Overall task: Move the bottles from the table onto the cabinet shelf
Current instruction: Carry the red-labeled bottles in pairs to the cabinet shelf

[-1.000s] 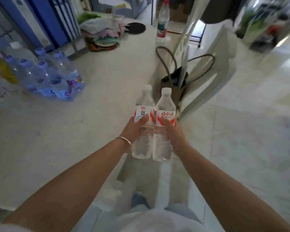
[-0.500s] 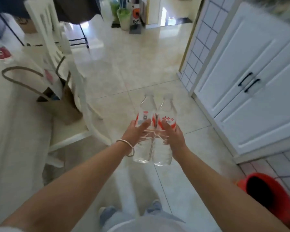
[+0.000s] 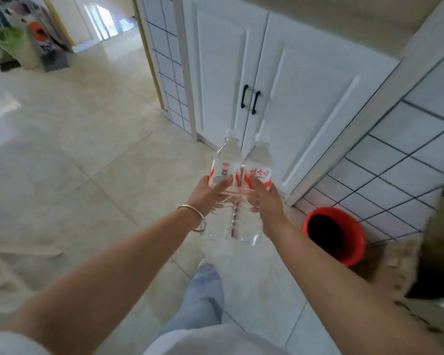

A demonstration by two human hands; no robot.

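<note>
1. The left hand (image 3: 208,193) has its grip wrapped round the left bottle (image 3: 224,175) at the label, thumb across the front, likely so the weight hangs steady while walking
2. The right hand (image 3: 264,198) grips the right bottle (image 3: 258,175) the same way; the two bottles touch side by side, upright, held out in front over the floor
3. Beyond them the white cabinet (image 3: 305,103) stands with both doors closed, black handles (image 3: 250,99) meeting at the middle; with both hands full, opening it looks awkward
4. A red bucket (image 3: 333,234) sits near right on the floor
</note>
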